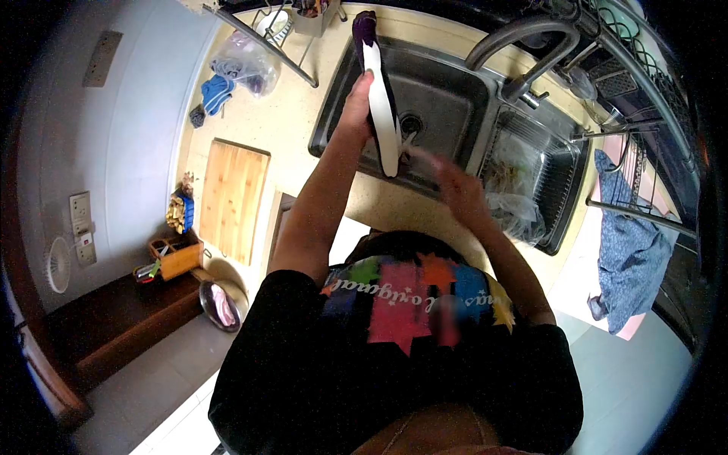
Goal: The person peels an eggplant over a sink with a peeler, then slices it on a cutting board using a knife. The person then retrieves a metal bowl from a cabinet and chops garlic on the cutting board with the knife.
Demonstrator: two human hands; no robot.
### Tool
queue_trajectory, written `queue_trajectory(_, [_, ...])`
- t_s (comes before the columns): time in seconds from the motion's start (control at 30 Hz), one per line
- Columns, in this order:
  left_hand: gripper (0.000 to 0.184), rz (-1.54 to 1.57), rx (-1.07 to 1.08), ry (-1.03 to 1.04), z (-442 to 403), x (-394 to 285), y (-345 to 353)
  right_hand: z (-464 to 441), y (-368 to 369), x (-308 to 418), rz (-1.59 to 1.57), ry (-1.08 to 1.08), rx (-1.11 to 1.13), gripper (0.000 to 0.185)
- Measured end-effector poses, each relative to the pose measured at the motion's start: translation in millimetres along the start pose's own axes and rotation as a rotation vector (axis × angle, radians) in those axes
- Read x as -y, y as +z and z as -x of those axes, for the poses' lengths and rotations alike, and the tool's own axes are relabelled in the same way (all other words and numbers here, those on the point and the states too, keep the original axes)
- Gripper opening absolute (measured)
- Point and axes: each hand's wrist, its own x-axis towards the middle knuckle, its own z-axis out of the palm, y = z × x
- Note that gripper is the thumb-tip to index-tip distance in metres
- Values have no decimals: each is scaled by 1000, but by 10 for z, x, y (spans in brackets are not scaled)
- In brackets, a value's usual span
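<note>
1. Grips a long eggplant (384, 117) in the left hand (356, 106), closed around the middle of its length, with the thumb on the near face. Lies lengthways over the sink basin (447, 83), near end beside the front rim, far end past the back rim.

2. Shows pale, bare flesh along the upper face; dark purple skin at the far end and down one side.

3. Brings the right hand (460, 189) near the eggplant's lower end, close to a small pale tool (407, 144). Perhaps a peeler, given the motion blur; impossible to tell whether closed on it or open beside it.

4. For sound handling, calls for a firm but unsqueezed hold, with the left thumb well out of the blade's path. Best worked in long, light strokes away from the holding hand, at constant pressure, to spare the soft flesh. Best kept low over the basin, so as to catch scraps near the drain (411, 123).

5. Includes, about the hands: a curved faucet (523, 29) behind the basins; a plastic bag (519, 216) in the second basin, to the right; a wooden cutting board (233, 197) on the counter (292, 125), to the left.
</note>
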Motion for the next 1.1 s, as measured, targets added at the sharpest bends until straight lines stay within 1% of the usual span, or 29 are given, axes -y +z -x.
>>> queue_trajectory(0.03, [43, -19, 42, -65, 14, 20, 2, -84, -24, -35, 50, 112, -29, 39])
queue_trajectory(0.07, [43, -38, 85, -129, 29, 47, 14, -221, -76, -95, 3, 148, -80, 37])
queue_trajectory(0.1, [44, -54, 42, -156, 107, 80, 120, -471, -221, -33, -44, 182, -133, 36])
queue_trajectory(0.13, [48, -97, 129, -220, 196, 97, 139, -742, -316, 25, -38, 227, -149, 35])
queue_trajectory(0.17, [48, -131, 86, -193, 312, 114, 271, -976, -346, 57, -33, 271, -165, 34])
queue_trajectory(0.2, [48, -163, 41, -165, 392, 137, 408, -1139, -317, 24, -33, 272, -168, 34])
queue_trajectory(0.23, [48, -234, 71, -131, 401, 161, 420, -1280, -295, 5, 18, 206, -230, 34])
queue_trajectory(0.27, [48, -235, 71, -129, 407, 161, 429, -1354, -273, -2, 68, 137, -290, 35])
queue_trajectory(0.3, [45, -184, 63, -95, 435, 110, 465, -1361, -261, 40, 67, 133, -291, 35])
queue_trajectory(0.37, [36, -90, 61, -63, 506, -1, 523, -1260, -230, 127, -7, 122, -181, 35])
queue_trajectory(0.43, [34, -105, 68, -26, 391, 22, 387, -1067, -221, 313, -73, 160, -78, 36])
queue_trajectory(0.47, [33, -124, 81, 10, 314, 41, 303, -925, -215, 369, -75, 164, -76, 36])
queue_trajectory(0.5, [38, -128, 50, -31, 247, 42, 230, -791, -213, 424, -71, 196, -12, 36])
queue_trajectory(0.53, [38, -130, 53, -31, 152, 61, 182, -674, -216, 474, -64, 227, 50, 36])
queue_trajectory(0.57, [42, -98, -15, 10, 56, 89, 145, -532, -156, 447, -95, 101, -9, 37])
queue_trajectory(0.6, [46, -65, -83, 51, 11, 103, 121, -366, -111, 436, -110, 39, -38, 37])
queue_trajectory(0.63, [53, -84, -44, 9, 43, -14, 117, -199, -65, 425, -123, -24, -66, 37])
queue_trajectory(0.67, [53, -111, -97, 132, 61, -60, 151, -30, -58, 461, -98, 28, 13, 36])
queue_trajectory(0.7, [53, -67, -69, 129, 22, -83, 111, 52, -60, 457, -72, 78, 92, 35])
queue_trajectory(0.73, [53, -22, -42, 127, -55, -97, 38, 69, -93, 381, -71, 76, 93, 35])
queue_trajectory(0.8, [51, 31, -5, 115, -84, -95, -79, 99, -200, 195, -28, 299, 437, 34])
queue_trajectory(0.83, [51, 17, 34, 37, 61, -184, -25, 50, -229, 142, -29, 296, 436, 34])
queue_trajectory(0.87, [52, 3, 72, -41, 137, -232, 7, -60, -257, 73, -16, 327, 294, 35])
queue_trajectory(0.9, [56, 134, 161, -70, 111, -149, -9, -191, -279, -14, -4, 358, 153, 35])
queue_trajectory(0.93, [56, 134, 160, -70, 161, -127, 37, -379, -234, -203, -28, 310, 51, 35])
queue_trajectory(0.97, [55, 101, 148, -135, 255, -114, 98, -602, -174, -383, -52, 261, -52, 36])
queue_trajectory(1.0, [54, 68, 138, -200, 315, -83, 156, -852, -210, -329, -60, 229, -155, 37])
queue_trajectory(1.03, [52, 90, 158, -161, 309, 47, 162, -1113, -274, -174, -68, 197, -258, 38])
queue_trajectory(1.1, [42, 7, 168, -178, 410, 36, 253, -1500, -340, 12, 62, 158, -274, 38])
